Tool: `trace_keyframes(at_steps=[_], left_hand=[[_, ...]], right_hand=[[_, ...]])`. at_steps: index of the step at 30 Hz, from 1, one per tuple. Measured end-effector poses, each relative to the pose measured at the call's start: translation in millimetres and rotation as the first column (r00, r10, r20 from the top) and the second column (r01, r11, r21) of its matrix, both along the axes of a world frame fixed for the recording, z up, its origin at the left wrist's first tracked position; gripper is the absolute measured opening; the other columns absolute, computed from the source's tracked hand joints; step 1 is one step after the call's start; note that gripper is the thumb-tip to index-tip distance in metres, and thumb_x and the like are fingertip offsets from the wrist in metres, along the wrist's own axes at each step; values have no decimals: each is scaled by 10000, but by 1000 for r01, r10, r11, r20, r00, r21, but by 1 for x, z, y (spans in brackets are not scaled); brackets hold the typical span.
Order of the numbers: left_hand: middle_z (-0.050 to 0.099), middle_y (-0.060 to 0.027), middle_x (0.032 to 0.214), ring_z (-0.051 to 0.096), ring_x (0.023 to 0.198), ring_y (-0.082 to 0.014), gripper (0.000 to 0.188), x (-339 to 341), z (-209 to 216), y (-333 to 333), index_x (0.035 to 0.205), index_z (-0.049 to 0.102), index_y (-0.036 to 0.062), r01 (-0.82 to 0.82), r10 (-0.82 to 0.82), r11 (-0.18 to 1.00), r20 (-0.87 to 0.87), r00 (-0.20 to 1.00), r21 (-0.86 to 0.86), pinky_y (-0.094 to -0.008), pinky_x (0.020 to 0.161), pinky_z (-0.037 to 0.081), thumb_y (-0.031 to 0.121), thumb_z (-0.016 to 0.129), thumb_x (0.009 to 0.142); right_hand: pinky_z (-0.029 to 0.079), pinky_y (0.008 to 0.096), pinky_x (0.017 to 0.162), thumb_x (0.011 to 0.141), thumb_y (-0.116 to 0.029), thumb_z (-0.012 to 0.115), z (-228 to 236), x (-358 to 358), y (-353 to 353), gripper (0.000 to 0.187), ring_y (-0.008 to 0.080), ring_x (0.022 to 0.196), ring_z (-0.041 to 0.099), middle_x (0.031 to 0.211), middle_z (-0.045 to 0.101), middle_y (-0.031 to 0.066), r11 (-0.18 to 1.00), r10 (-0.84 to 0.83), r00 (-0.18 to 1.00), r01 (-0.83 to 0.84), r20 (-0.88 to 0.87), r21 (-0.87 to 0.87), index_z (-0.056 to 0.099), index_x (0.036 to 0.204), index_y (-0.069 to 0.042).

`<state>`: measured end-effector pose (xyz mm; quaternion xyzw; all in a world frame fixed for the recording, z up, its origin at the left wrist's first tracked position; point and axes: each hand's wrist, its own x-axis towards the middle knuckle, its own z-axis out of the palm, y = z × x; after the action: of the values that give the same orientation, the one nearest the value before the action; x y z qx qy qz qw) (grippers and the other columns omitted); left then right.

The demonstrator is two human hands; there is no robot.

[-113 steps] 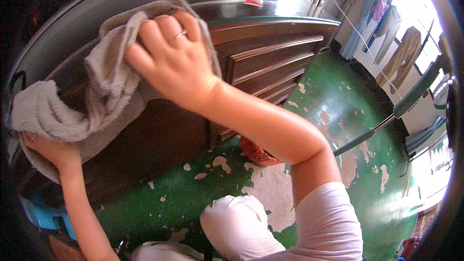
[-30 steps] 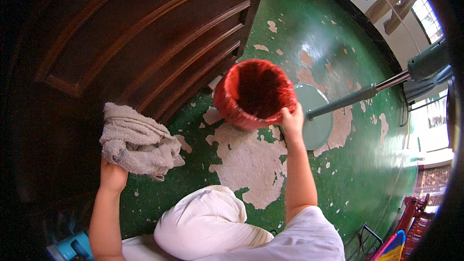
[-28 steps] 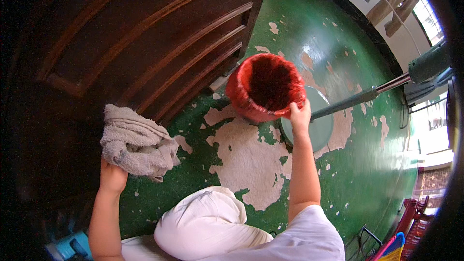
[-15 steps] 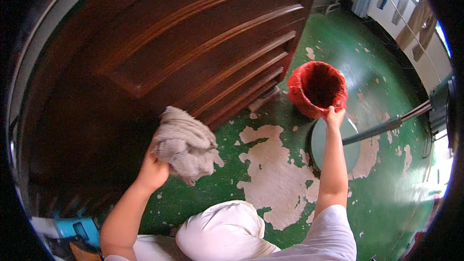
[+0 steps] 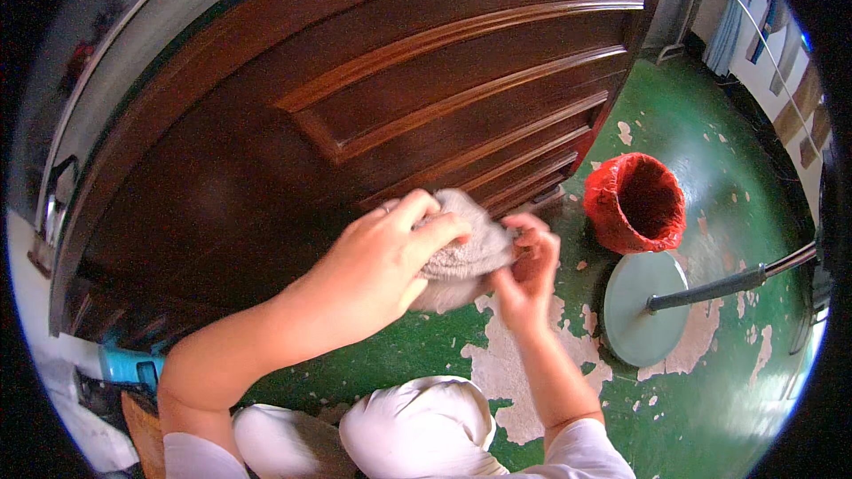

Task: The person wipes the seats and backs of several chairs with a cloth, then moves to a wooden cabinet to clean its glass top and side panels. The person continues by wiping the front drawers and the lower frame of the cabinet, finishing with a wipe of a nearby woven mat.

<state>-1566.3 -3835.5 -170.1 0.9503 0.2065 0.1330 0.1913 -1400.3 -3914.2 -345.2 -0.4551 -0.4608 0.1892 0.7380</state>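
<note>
Cloth (image 5: 461, 253): a grey-beige, nubbly rag, bunched into a wad and held between both hands at the middle of the view, just in front of the lower part of the door and above the floor.
Blue object (image 5: 129, 364): a small bright blue thing at the near left, by the foot of the door; too little of it shows to tell what it is.
Door (image 5: 355, 124): dark brown polished wood with raised panel mouldings, filling the far and left part of the view; its edges bend with the lens.
Left hand (image 5: 377, 266): lies over the near-left side of the cloth, fingers curled down around the wad, fingertips pressed into its top.
Knees (image 5: 417, 421): clad in white fabric, at the near edge below the hands.
Right hand (image 5: 528, 270): touches the right end of the cloth, fingers bent and pinching its edge, thumb side turned toward the door.
Floor (image 5: 710, 142): painted green, with pale patches where the paint has flaked, the largest one just under the hands.
Bucket (image 5: 635, 204): red, standing open on the floor to the right of the hands, near the door's right corner, apart from the cloth.
Stand base (image 5: 639, 310): a pale round disc flat on the floor just near of the bucket, with a grey pole (image 5: 728, 284) running off to the right.
</note>
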Motion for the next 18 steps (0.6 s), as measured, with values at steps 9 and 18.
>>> trace_keyframes(at_steps=[9, 18], left_hand=[[489, 4, 1348, 426, 1253, -208, 362, 102, 4, 50, 1139, 661, 91, -112, -46, 326, 134, 990, 939, -425, 1070, 311, 178, 573, 800], [314, -25, 1529, 169, 1447, -124, 584, 25, -13, 64, 1402, 446, 84, 129, 325, 73, -145, 934, 989, -527, 1183, 51, 270, 453, 849]], right_hand=[[350, 390, 1024, 840, -70, 552, 101, 140, 104, 209, 313, 1154, 477, 1213, 518, 173, 719, -695, 618, 583, 367, 379, 623, 1027, -12], [279, 500, 1031, 780, -280, 673, 94, 53, 144, 567, 375, 1183, 369, 1269, 404, 207, 690, -723, 624, 645, 296, 327, 434, 1210, 1]])
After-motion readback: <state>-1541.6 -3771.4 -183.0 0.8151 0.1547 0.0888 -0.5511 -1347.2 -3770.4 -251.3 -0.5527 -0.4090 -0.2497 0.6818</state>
